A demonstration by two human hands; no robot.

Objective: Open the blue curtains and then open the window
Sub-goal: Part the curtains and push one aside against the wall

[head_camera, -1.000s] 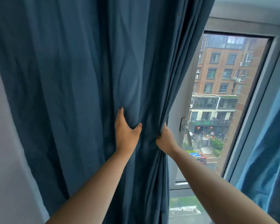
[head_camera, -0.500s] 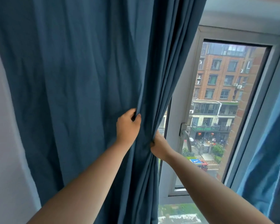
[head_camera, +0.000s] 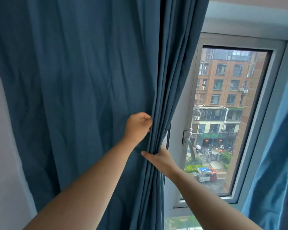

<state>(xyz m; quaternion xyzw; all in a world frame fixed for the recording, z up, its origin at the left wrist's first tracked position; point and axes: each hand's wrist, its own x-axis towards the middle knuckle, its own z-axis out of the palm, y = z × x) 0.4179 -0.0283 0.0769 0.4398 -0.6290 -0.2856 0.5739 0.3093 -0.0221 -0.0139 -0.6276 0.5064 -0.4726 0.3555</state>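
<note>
The left blue curtain [head_camera: 73, 97] is a heavy, matte, dark teal cloth, faintly creased across its flat spread and gathered into long narrow vertical pleats along its right edge. The left hand [head_camera: 137, 127] is curled into a fist, pinching a fold of that edge at about mid-height. Just below it, the right hand [head_camera: 160, 159] grips the bunched pleats, with its thumb laid across the front and its fingers hidden behind the cloth. Both bare forearms reach up from the bottom of the view. Right of the gathered edge stands the window [head_camera: 223, 113], a tall pane in a smooth pale grey frame [head_camera: 279, 97], shut, with a grey lever handle [head_camera: 189, 145] pointing down on its left stile, apart from the curtain. Through the glass show brick apartment blocks, balconies, shrubs and a street. A second blue curtain [head_camera: 276, 163], lighter and with a slight sheen, hangs at the far right. A plain pale wall [head_camera: 2, 146] borders the left side. 1 second ago the left hand lay flat with its fingers spread on the cloth; it has since closed on the fold, and the curtain edge has drawn left, baring more of the frame around the handle.
</note>
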